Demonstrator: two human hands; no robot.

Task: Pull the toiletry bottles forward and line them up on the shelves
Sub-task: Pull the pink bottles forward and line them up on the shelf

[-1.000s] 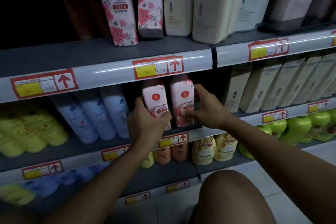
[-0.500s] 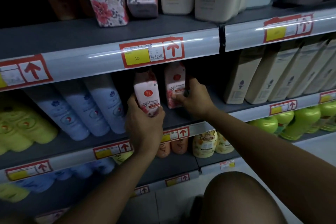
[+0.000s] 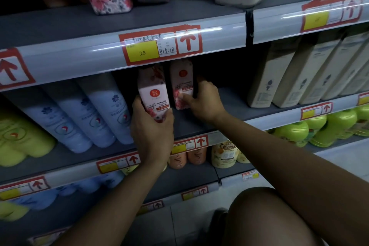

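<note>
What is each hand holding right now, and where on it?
Left hand grips the front pink floral Camellia bottle round its lower end; right hand grips the rear matching bottle low.

There is one view only, from a wide-angle camera worn on the person's head, so no second view overlaps it. It faces forward and down into a set of store shelves, close enough that both forearms run up from the bottom edge to the left hand point(image 3: 152, 126) and right hand point(image 3: 205, 102) near the middle of the frame. Just above the hands the shelf edge point(image 3: 79, 60) bows across the picture, bent by the lens. Well above the hands only the lower parts of the top-shelf bottles show. Below the right hand a bent knee point(image 3: 265, 217) fills the lower corner, which puts the viewpoint low.
</note>
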